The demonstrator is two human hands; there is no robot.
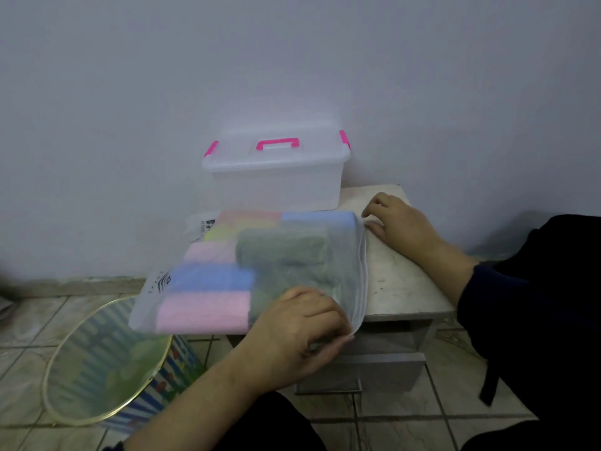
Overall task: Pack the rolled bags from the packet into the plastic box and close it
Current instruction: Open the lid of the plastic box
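Rolled bags [208, 281] in pink, blue, green and yellow fill a clear packet [247, 271] that lies on a small table [400, 281], its left end overhanging the table's edge. The packet's open mouth faces right, edged with a white zip strip that curves from the far corner down to the near one.

Behind the packet, at the table's back against the wall [292, 60], stands the plastic box [276, 170]. Its lid is on, with a pink handle [277, 144] in the middle and pink clips at both ends.

At the packet's near right corner, the left hand [302, 323] pinches the mouth edge between thumb and fingertips, fingers curled close together. The right hand [400, 226] rests on the table just beside the packet's far right corner, fingers bent and a little spread, their tips at the zip strip; whether they grip it I cannot tell. Both forearms come from dark sleeves.

Left of the table, on the tiled floor [406, 428] below the overhanging packet, stands a round bin [107, 366] with a gold rim and striped sides. Something green lies inside it, too blurred to name.
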